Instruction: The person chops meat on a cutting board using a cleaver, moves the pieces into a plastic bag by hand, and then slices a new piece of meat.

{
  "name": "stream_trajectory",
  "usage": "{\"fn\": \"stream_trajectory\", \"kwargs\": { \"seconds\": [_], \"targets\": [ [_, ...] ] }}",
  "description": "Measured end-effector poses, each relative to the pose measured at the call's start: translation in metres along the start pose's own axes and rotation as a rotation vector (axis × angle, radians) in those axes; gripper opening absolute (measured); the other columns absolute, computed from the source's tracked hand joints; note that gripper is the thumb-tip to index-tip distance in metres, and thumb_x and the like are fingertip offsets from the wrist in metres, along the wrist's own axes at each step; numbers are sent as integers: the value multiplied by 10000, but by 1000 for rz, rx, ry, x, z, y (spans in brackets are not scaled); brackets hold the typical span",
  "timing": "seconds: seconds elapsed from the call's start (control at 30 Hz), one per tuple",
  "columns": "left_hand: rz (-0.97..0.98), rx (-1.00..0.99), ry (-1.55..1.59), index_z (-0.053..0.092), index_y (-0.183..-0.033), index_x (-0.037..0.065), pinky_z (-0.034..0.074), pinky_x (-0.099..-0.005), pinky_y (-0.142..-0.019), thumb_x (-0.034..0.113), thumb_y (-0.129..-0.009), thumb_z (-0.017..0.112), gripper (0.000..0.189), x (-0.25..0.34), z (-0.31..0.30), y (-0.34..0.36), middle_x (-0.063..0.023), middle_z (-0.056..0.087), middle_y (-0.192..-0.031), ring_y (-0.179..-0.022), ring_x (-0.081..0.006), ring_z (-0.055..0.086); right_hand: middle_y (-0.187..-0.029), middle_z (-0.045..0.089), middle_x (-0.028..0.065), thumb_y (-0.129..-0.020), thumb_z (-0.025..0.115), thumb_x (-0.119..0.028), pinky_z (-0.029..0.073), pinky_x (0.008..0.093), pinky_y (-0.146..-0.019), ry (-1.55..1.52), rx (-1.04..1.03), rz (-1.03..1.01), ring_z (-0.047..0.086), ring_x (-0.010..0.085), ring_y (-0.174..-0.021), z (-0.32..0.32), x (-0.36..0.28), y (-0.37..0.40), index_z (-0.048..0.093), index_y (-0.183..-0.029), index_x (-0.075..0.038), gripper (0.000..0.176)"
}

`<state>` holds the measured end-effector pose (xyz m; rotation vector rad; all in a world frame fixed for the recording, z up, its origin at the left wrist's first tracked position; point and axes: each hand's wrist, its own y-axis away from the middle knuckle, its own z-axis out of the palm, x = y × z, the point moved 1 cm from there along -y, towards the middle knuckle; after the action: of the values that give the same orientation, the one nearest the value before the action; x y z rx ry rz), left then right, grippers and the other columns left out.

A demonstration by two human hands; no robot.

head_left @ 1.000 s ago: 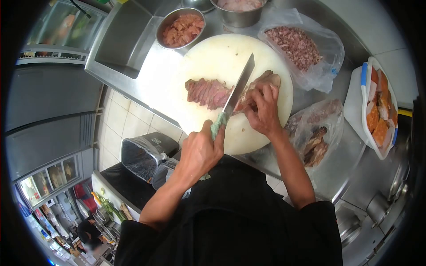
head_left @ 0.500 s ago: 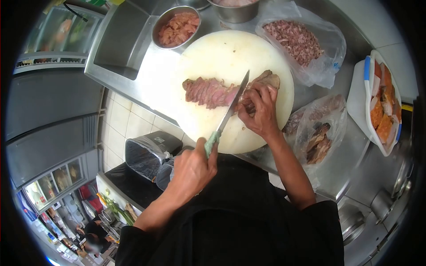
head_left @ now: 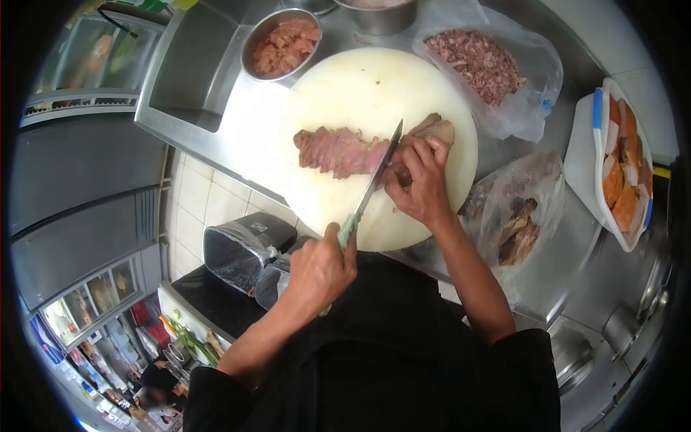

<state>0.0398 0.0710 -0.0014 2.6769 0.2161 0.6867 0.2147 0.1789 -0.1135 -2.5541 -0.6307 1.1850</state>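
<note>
A round white cutting board (head_left: 345, 83) carries a piece of meat. Its sliced part (head_left: 335, 153) fans out toward the left, pink inside. The uncut end (head_left: 435, 129) lies on the right, under my right hand (head_left: 419, 176), whose curled fingers press on it. My left hand (head_left: 322, 268) is wrapped round the green handle of a knife (head_left: 376, 176). The blade points up and slightly right, between the slices and my right fingers, touching the meat. Part of the meat is hidden by the blade and my fingers.
Behind the board stand a metal bowl of meat pieces (head_left: 284, 45) and another bowl (head_left: 381, 20). Chopped meat in a plastic bag (head_left: 476, 66) is at back right. Bagged meat (head_left: 517, 234) and a white tray (head_left: 604, 173) lie right. A sink (head_left: 193, 68) and bin (head_left: 237, 252) are left.
The knife and my left hand have shifted very slightly right. My right hand keeps nearly the same place on the meat.
</note>
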Motion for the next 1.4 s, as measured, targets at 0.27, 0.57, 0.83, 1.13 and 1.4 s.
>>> {"fn": "stream_trajectory", "kwargs": {
  "seconds": [0.27, 0.57, 0.83, 1.13, 1.4],
  "targets": [
    [173, 279, 184, 651, -980, -62, 526, -546, -647, 231, -956, 618, 296, 26, 34, -107, -339, 623, -710, -708, -503, 646, -1043, 605, 125, -760, 677, -131, 341, 456, -1000, 1, -3, -63, 481, 342, -1062, -1, 1, -1, 610, -949, -43, 219],
    [180, 207, 245, 669, -897, -86, 497, -551, -786, 313, -986, 588, 418, 25, 16, -137, -342, 649, -793, -817, -505, 650, -1163, 590, 155, -767, 683, -99, 343, 495, -1036, -60, -51, 0, 485, 378, -1152, -20, -5, 7, 623, -1018, -45, 264],
    [87, 137, 192, 634, -995, -54, 500, -525, -670, 251, -1000, 579, 311, 25, -24, -60, -303, 623, -683, -697, -482, 650, -1197, 578, 144, -695, 721, -105, 346, 496, -1050, 17, -12, -28, 459, 383, -1184, -23, 3, 4, 655, -997, -75, 311],
    [17, 56, 81, 573, -910, -51, 486, -560, -583, 212, -983, 608, 275, 29, -19, -11, -312, 581, -606, -615, -521, 603, -1115, 608, 112, -710, 722, -132, 371, 490, -1036, -5, -15, -39, 455, 368, -1157, -18, 8, 5, 680, -960, -84, 258],
    [13, 9, 23, 569, -903, -46, 474, -550, -527, 194, -967, 635, 256, 16, -22, 16, -296, 551, -560, -567, -512, 586, -1123, 622, 110, -701, 726, -117, 372, 476, -1031, -16, -17, -28, 469, 367, -1146, -15, 10, 7, 695, -974, -87, 276]
  ]
}}
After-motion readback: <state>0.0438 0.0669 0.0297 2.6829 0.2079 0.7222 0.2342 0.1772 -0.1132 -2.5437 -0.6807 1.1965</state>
